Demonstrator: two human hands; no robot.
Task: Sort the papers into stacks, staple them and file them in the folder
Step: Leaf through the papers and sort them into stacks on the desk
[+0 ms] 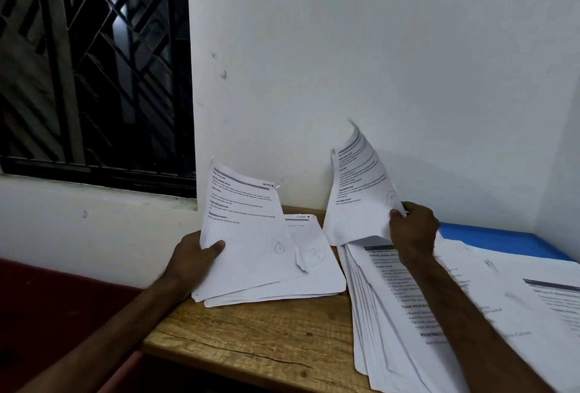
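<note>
The sheet marked "1" point(248, 235) stands tilted at the table's left edge, its lower end on a flat stack point(317, 270) whose top page bears a "3". The left hand point(188, 262) grips this sheet's left side, thumb across the front and fingers behind.

The right hand point(414, 229) pinches the lower right corner of a second sheet point(357, 198), which is raised and curls against the wall point(376, 62). Below it, a fanned pile of papers point(386, 314) covers the right half of the wooden table point(266, 336). A blue folder point(502, 240) lies at the far right corner, partly under the papers. A barred window point(94, 62) is at left.
</note>
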